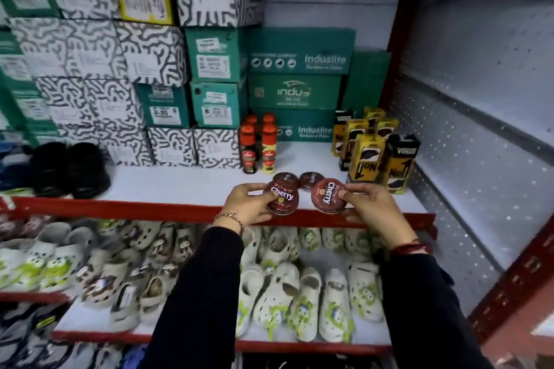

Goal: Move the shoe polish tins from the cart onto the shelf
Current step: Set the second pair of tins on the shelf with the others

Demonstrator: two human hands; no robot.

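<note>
My left hand [245, 204] grips a dark red "Cherry" polish tin [284, 198] at the front edge of the white shelf [180, 186]. My right hand [370, 204] grips a second dark red tin [327, 195] just to the right of it. Both tins are tilted with their lids toward me, above the shelf's red front rail [120, 208]. Two more red tins [310, 179] lie flat on the shelf right behind them. The cart is out of view.
Polish bottles with red caps [260, 147] stand behind the tins. Yellow and black boxes [377, 156] stand at the right. Stacked shoe boxes [168, 93] fill the back and left. Black shoes [69, 168] sit at the left. White clogs [284, 293] fill the lower shelf.
</note>
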